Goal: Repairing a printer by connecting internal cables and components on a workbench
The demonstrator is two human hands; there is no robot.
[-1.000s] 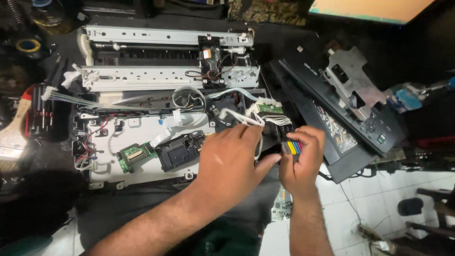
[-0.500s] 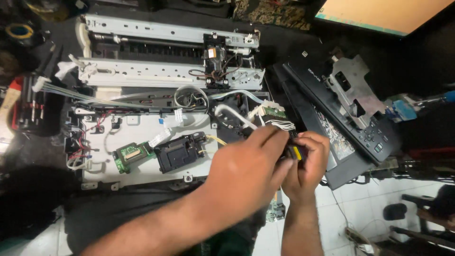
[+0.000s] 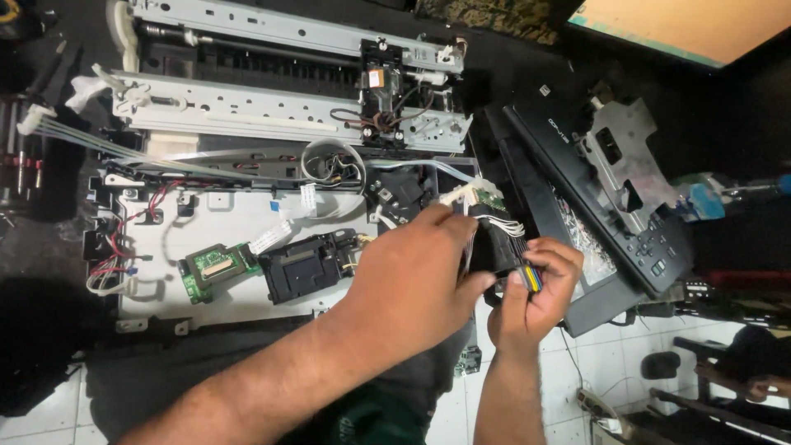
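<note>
A printer (image 3: 214, 305) lies opened up before me, its white base bare with wires and boards exposed. My right hand (image 3: 531, 297) grips a black ink cartridge unit (image 3: 504, 247) with yellow, blue and red colour marks on its end. My left hand (image 3: 412, 284) reaches across and pinches the same black unit and the white tubes (image 3: 474, 194) coming out of its top. A green circuit board (image 3: 216, 265) and a black module (image 3: 306, 265) sit on the base to the left of my hands.
A metal carriage rail with the print head (image 3: 387, 86) runs along the back. The black control panel lid (image 3: 610, 206) lies to the right. Red and black wires (image 3: 111, 247) bunch at the left. White floor tiles (image 3: 610, 371) show at lower right.
My left hand has closed in over the black unit and now covers more of it. The view has shifted slightly; the right hand stays on the unit.
</note>
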